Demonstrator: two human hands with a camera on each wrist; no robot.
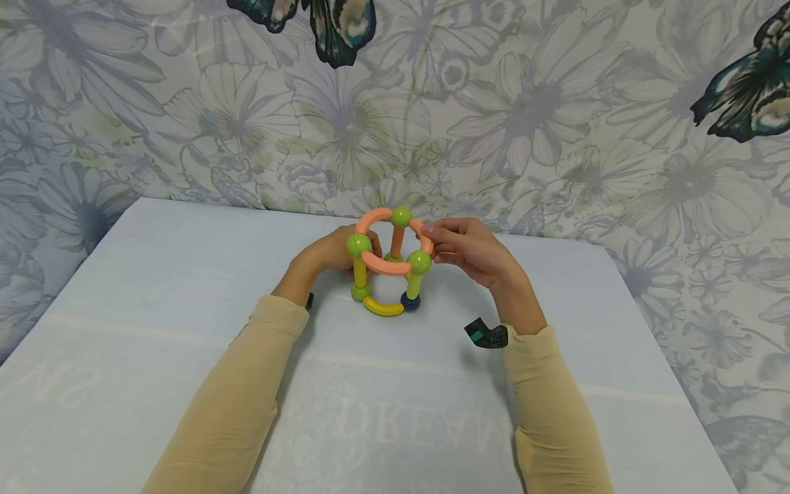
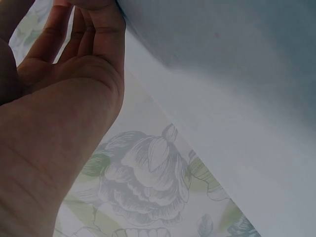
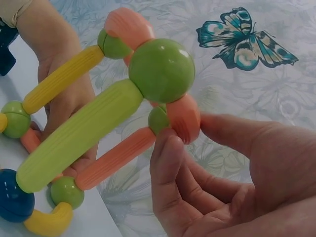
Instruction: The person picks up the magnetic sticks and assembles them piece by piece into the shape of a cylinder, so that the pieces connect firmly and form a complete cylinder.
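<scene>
A cage-like toy of sticks and balls (image 1: 419, 262) stands upright on the table between both hands. Its top ring joins curved orange sticks to green balls; straight sticks run down to a lower ring with a yellow curved stick (image 1: 384, 309) and a dark blue ball (image 1: 410, 301). My right hand (image 1: 472, 250) pinches an upper curved orange stick (image 3: 184, 118) between thumb and fingertips. Behind the toy's left side, my left hand (image 1: 333, 248) holds a lower curved orange stick (image 3: 30, 140), whose middle its fingers cover. The left wrist view shows those fingers bent, their tips cut off.
The white table (image 1: 185, 398) carries faint lettering and ends at a back edge just behind the toy. Beyond it rises a wall covering (image 1: 531, 116) with flowers and butterflies. A dark wrist device (image 1: 487, 335) hangs by the right sleeve.
</scene>
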